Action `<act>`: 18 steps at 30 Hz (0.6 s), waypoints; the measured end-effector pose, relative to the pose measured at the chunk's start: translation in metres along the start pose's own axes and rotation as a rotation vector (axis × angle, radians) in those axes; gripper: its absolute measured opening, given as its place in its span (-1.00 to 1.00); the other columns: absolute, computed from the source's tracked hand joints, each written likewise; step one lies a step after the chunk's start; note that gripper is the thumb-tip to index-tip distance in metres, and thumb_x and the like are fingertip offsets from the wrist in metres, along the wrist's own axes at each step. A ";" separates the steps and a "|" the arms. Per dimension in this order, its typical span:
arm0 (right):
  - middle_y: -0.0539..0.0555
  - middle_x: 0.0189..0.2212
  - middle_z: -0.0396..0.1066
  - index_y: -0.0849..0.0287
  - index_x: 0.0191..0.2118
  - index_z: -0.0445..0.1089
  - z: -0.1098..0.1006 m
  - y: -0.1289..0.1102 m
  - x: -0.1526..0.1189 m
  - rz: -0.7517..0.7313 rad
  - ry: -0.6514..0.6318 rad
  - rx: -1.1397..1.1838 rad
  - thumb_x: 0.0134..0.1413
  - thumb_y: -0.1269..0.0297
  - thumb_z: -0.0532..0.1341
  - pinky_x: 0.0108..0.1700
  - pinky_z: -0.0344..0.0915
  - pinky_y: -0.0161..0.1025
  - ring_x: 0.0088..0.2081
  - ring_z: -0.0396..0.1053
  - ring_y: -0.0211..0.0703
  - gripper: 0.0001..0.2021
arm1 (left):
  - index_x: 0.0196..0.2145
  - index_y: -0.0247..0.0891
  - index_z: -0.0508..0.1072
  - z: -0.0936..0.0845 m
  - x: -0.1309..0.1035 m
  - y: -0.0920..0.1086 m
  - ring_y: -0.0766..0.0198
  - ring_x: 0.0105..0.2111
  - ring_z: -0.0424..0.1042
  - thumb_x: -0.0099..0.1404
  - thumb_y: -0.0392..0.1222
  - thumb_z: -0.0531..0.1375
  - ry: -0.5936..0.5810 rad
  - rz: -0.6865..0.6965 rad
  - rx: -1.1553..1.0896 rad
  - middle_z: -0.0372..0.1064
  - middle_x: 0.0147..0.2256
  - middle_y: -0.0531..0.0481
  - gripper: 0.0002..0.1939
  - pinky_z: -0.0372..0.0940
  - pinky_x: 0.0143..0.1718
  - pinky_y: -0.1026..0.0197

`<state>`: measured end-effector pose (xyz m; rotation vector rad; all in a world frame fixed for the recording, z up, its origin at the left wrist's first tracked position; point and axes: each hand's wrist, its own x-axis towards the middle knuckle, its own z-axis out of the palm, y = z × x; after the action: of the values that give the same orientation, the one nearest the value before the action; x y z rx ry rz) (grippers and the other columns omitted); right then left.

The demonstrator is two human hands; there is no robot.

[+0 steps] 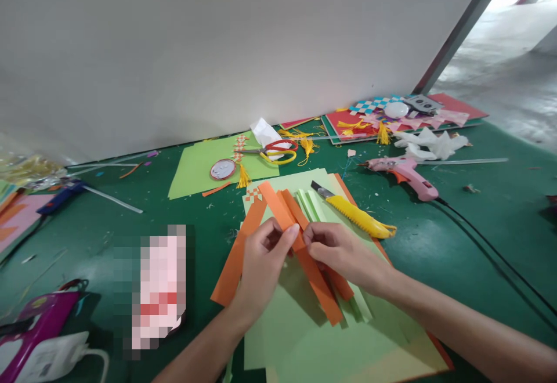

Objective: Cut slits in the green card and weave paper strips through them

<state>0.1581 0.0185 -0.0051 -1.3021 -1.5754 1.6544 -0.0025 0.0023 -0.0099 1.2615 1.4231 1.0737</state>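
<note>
My left hand (272,249) pinches a long orange paper strip (315,275) between thumb and fingers, above light green paper sheets (300,348). My right hand (335,249) is closed at the strip's right edge, its fingertips partly hidden by the paper. Beneath the right hand lies another orange strip (343,284), beside folded pale green strips (363,307). A wider orange piece (237,258) rests left of my left hand. Just beyond my right hand, a yellow utility knife (359,213) with its dark blade showing lies on the sheets.
A pink glue gun (407,174) with a trailing cord lies right; a purple tool (47,322) sits lower left. Red-and-yellow scissors (276,151), a round tin (223,169) and yellow tassels (307,148) lie toward the wall. A blurred-out pink object (159,290) sits on the green table.
</note>
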 end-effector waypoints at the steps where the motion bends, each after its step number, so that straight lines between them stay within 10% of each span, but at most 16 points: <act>1: -0.11 -0.58 0.09 0.17 -0.49 0.19 0.000 -0.001 0.000 0.003 -0.012 -0.013 -0.08 0.40 0.05 -0.49 -0.04 -0.32 -0.51 0.03 -0.33 -0.96 | -0.56 -0.24 0.23 -0.001 0.001 0.000 0.39 -0.55 0.12 0.27 -0.01 0.24 0.019 -0.004 -0.017 0.10 -0.59 0.16 -0.62 0.07 -0.51 0.32; 11: -0.09 -0.59 0.11 0.15 -0.53 0.16 -0.003 -0.007 -0.003 0.001 -0.103 -0.053 -0.12 0.43 0.06 -0.49 -0.04 -0.31 -0.52 0.07 -0.31 -0.93 | -0.42 -0.28 0.42 -0.022 0.024 -0.002 0.39 -0.46 0.28 0.20 -0.09 0.32 0.165 -0.038 -0.440 0.33 -0.44 0.08 -0.78 0.21 -0.45 0.34; 18: -0.09 -0.59 0.16 0.16 -0.49 0.21 -0.006 -0.002 -0.002 -0.022 -0.073 -0.046 -0.08 0.43 0.09 -0.48 -0.01 -0.31 -0.51 0.14 -0.30 -0.94 | -0.49 -0.28 0.37 -0.039 0.039 0.006 0.49 -0.59 0.25 0.10 -0.13 0.40 0.497 0.094 -0.555 0.29 -0.54 0.18 -0.72 0.15 -0.54 0.40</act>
<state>0.1635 0.0202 -0.0021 -1.2560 -1.6735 1.6789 -0.0415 0.0405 0.0006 0.6876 1.2814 1.7852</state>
